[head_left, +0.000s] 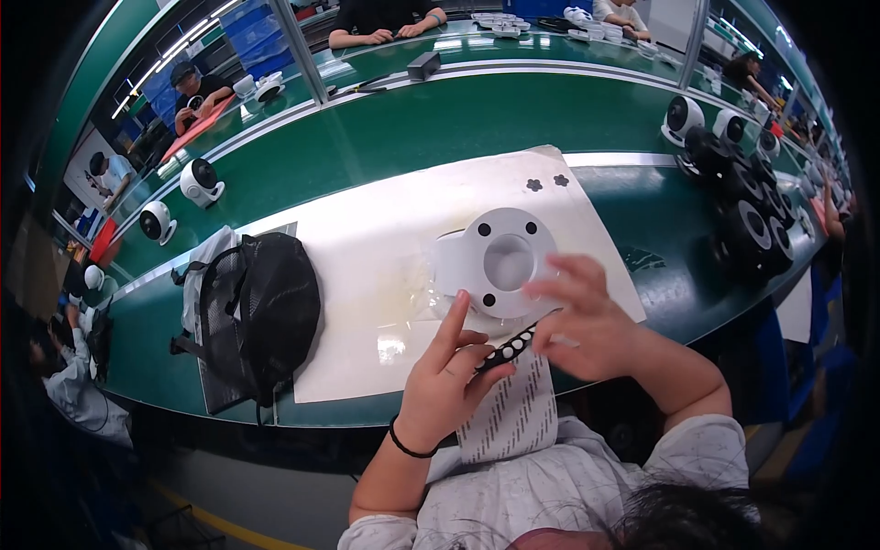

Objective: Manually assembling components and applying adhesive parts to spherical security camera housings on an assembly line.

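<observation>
A white camera base (456, 266) with a round, ring-shaped face lies on the pale mat in front of me. Black round pads (484, 229) are stuck on that face, around a central hollow. My left hand (445, 380) pinches a black strip with white round spots (511, 349) between thumb and fingers, its index finger pointing up near the base's edge. At the strip's other end is my right hand (587, 321), fingers smeared by motion; what they hold, if anything, cannot be made out. Below the strip hangs a pale backing sheet with dashed print (510, 412).
A black mesh bag (261, 307) lies left on the mat (357, 275). Two black flower-shaped pieces (534, 185) sit at its far right. Black round units (756, 234) crowd the right end of the green table (605, 115). White cameras (200, 181) stand far left; other people work beyond.
</observation>
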The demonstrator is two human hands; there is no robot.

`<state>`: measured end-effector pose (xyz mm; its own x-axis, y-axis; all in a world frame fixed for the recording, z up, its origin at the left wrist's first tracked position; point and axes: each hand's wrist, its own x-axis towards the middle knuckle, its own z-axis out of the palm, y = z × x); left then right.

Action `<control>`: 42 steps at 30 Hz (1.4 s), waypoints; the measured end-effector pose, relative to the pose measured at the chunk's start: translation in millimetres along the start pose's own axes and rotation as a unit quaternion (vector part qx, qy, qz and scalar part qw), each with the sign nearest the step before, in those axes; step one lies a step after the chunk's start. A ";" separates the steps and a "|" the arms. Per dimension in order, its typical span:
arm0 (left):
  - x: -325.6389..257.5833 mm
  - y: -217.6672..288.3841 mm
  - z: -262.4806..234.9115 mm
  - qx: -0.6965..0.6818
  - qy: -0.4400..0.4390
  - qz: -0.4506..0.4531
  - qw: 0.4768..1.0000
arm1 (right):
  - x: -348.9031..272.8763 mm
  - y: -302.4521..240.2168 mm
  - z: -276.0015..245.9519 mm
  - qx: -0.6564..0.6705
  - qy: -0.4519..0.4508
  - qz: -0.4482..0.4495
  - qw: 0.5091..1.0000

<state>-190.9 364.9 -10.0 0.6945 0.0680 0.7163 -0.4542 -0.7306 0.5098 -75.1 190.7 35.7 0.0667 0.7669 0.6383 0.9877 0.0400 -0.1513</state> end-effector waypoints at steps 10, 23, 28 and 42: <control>3.5 -2.1 3.0 0.023 -0.001 0.016 1.000 | 14.0 10.8 -12.6 0.063 -0.025 0.179 0.981; 4.5 -5.7 3.8 0.021 -0.002 0.013 1.000 | 7.2 19.5 -7.0 0.189 0.174 0.262 0.930; -4.9 -5.6 -7.7 0.017 0.021 -0.022 0.999 | 28.5 53.1 -6.4 0.467 -0.003 0.389 0.794; -23.4 -11.4 -23.2 -0.052 -0.052 -0.147 0.986 | 66.6 277.9 53.0 -0.346 0.137 0.226 0.900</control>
<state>-214.9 387.4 -21.5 0.8554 0.1926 0.4809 -0.2765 -0.6153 0.7383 196.4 286.9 -3.9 0.4223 0.4142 0.8063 0.6965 -0.7175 0.0038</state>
